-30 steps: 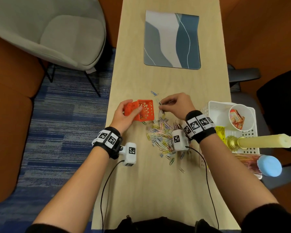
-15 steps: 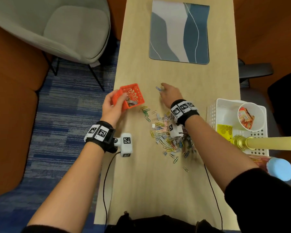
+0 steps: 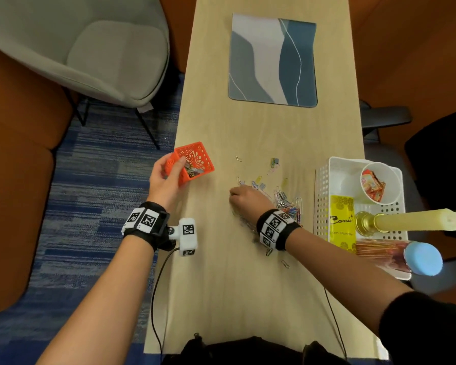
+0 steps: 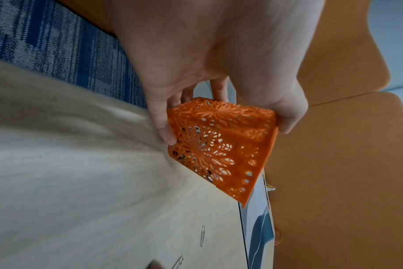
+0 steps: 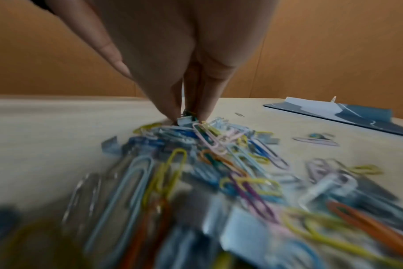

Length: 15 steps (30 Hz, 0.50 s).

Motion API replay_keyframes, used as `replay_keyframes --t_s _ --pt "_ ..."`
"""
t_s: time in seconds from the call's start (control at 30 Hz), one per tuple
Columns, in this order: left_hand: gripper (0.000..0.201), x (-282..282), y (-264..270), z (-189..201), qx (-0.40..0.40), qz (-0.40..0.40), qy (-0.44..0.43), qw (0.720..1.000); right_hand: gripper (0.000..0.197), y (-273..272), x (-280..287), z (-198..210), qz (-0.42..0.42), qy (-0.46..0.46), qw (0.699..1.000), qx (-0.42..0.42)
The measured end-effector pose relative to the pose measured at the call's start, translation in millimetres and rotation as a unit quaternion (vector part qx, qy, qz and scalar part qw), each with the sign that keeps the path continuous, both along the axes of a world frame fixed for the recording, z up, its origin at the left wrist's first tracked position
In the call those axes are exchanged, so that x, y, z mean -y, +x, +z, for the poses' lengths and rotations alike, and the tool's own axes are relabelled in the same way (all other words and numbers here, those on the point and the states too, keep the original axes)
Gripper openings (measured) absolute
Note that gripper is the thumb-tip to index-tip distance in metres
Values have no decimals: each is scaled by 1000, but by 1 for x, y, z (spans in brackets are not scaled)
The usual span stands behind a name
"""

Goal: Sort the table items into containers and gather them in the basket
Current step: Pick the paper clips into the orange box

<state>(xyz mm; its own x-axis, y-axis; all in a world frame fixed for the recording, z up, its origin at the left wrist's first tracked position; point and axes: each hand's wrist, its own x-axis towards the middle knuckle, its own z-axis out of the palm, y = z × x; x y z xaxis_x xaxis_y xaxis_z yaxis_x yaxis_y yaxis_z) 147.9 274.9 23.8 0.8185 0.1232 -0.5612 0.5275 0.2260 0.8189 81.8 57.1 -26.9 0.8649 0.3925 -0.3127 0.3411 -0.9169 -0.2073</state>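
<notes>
My left hand [image 3: 174,169] grips a small orange lattice box [image 3: 195,162] and holds it tilted at the table's left edge, thumb on one wall and fingers on the other [image 4: 221,138]. A few clips lie inside it. A pile of coloured paper clips [image 3: 287,204] is spread across the table to the right. My right hand [image 3: 234,194] is down on the left edge of that pile. In the right wrist view its fingertips [image 5: 170,112] pinch a small clip [image 5: 186,118] against the table, with the paper clips [image 5: 219,160] just behind.
A white perforated basket [image 3: 324,180] at the right edge holds a paper cup of sachets [image 3: 379,183], a yellow box [image 3: 341,222], a candle in a gold holder [image 3: 411,222] and a blue-capped tube [image 3: 421,259]. A blue-grey mat [image 3: 273,60] lies farther up. A grey chair [image 3: 90,54] stands left.
My right hand has drawn back from a lone clip farther up the table to the near pile. My left hand keeps hold of the orange box at the table's left edge.
</notes>
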Motion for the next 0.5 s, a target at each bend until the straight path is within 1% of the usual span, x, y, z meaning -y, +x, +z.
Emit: replay_keyframes --t_s 0.03,0.1,0.17,0.23,0.27,0.3,0.37,0.4,0.43,0.5 --pt "45 2 -3 0 1 -10 4 1000 12 -3 5 2 -11 -16 1000 -5" --pt "38 9 -9 0 3 -28 8 1000 18 -5 17 10 -65 -3 998 -19" --pt "34 16 -16 0 4 -56 12 998 21 -5 28 24 -176 54 982 -33" --pt "39 25 -24 0 17 -84 28 996 15 -3 39 46 -300 134 944 -33" --pt "42 30 -28 0 26 -96 36 994 12 -3 44 58 -343 180 921 -23" --pt "45 35 -31 -1 31 -108 43 993 10 -3 47 72 -370 226 901 -10" --pt "48 45 -36 -1 39 -131 51 989 9 -3 47 98 -377 305 874 11" --pt "50 51 -38 -1 35 -141 48 988 8 -2 45 109 -365 334 869 11" --pt "51 57 -39 0 26 -153 42 987 7 0 42 117 -347 351 870 3" --pt "52 69 -39 2 1 -168 25 985 10 6 40 124 -310 352 883 -12"
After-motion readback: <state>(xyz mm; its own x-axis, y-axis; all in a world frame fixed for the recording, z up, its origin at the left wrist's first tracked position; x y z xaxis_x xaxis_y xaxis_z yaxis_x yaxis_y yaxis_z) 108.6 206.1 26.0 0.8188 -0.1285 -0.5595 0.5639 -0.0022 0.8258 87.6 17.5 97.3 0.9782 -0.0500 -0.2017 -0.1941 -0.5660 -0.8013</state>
